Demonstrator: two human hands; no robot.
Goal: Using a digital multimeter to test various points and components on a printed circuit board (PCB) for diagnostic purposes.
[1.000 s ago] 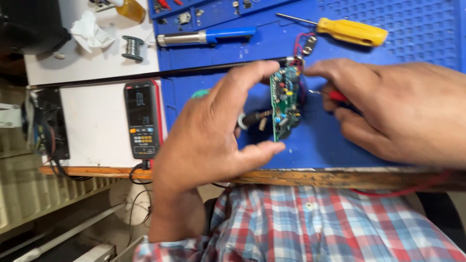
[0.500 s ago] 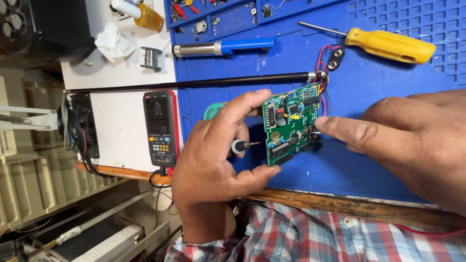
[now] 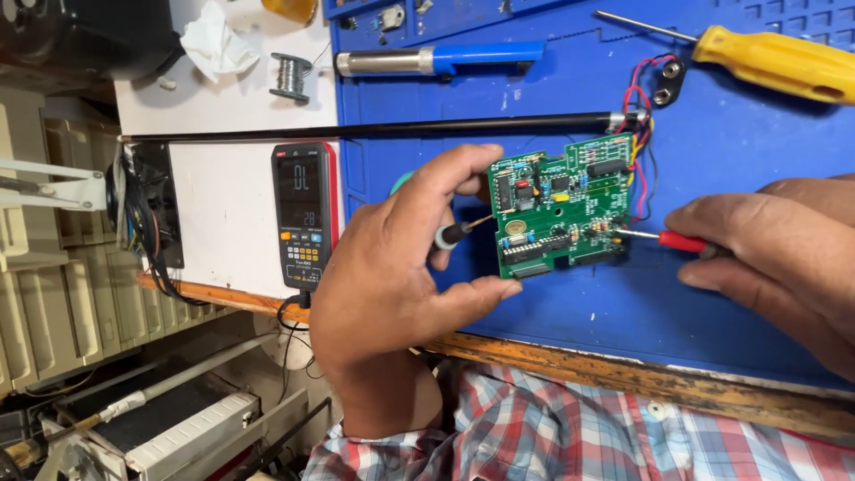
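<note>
My left hand (image 3: 401,276) holds a green circuit board (image 3: 561,205) by its left edge, thumb below and forefinger above, and also grips a black probe (image 3: 454,233) whose tip touches the board's left side. My right hand (image 3: 775,267) holds a red probe (image 3: 681,240); its metal tip rests on the board's right part. Red, blue and black wires (image 3: 639,134) run from the board's top right corner to a small black battery clip (image 3: 666,82). The board is tilted above a blue work mat (image 3: 712,303).
A multimeter (image 3: 303,214) with a lit screen lies left of the mat. A yellow-handled screwdriver (image 3: 775,62), a blue-handled tool (image 3: 436,61), a long black rod (image 3: 383,129), a solder spool (image 3: 289,76) and crumpled tissue (image 3: 216,40) lie at the back. The wooden bench edge (image 3: 623,374) runs in front.
The board has turned from edge-on to face-up. My right hand has drawn back to the right, and the red probe now touches the board. The view has moved closer.
</note>
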